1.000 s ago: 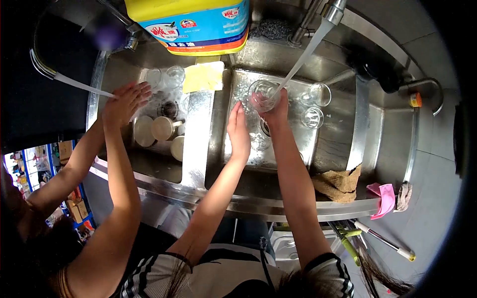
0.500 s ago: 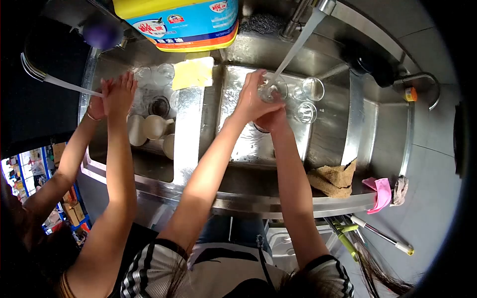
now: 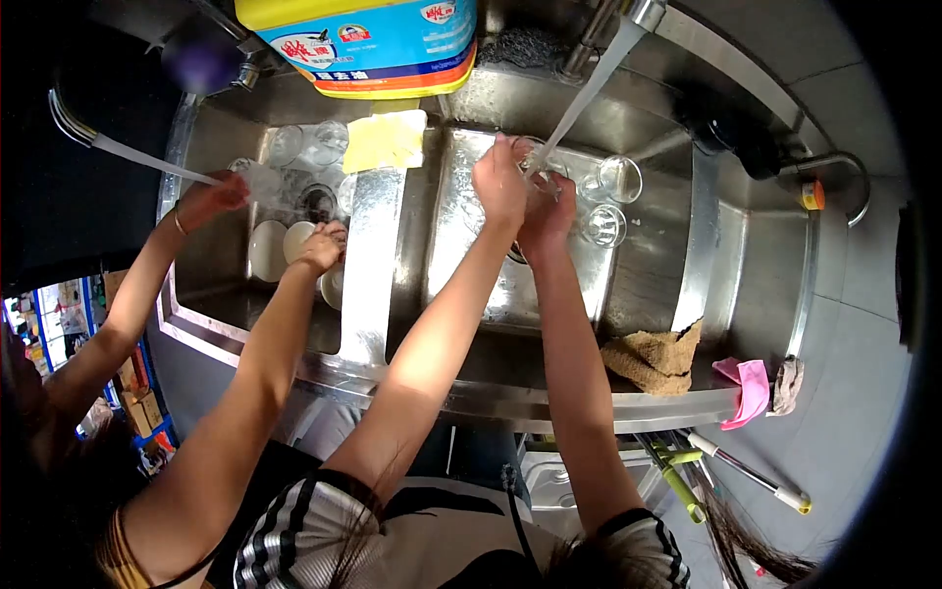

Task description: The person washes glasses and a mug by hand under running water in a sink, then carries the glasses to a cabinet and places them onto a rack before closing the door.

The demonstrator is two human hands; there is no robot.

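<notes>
Under a stream of running water [image 3: 592,88], my left hand [image 3: 500,185] and my right hand [image 3: 547,214] close around a clear glass [image 3: 538,169], partly hidden by fingers and splashing. The hands are over a metal tray [image 3: 471,285] in the middle sink basin. To their right, a clear glass [image 3: 619,180] and a second glass [image 3: 603,226] rest on the tray.
In the left basin, a co-worker's hand [image 3: 214,196] is under another stream; their other hand [image 3: 319,245] touches white cups [image 3: 268,251]. A yellow cloth [image 3: 385,140] lies on the divider [image 3: 368,265]. A large detergent jug [image 3: 368,49] stands behind. A brown towel [image 3: 655,359] hangs at right.
My hands have turned the glass beneath the water, and my right hand has risen beside it. The co-worker's hands have separated, one moving down to the white cups.
</notes>
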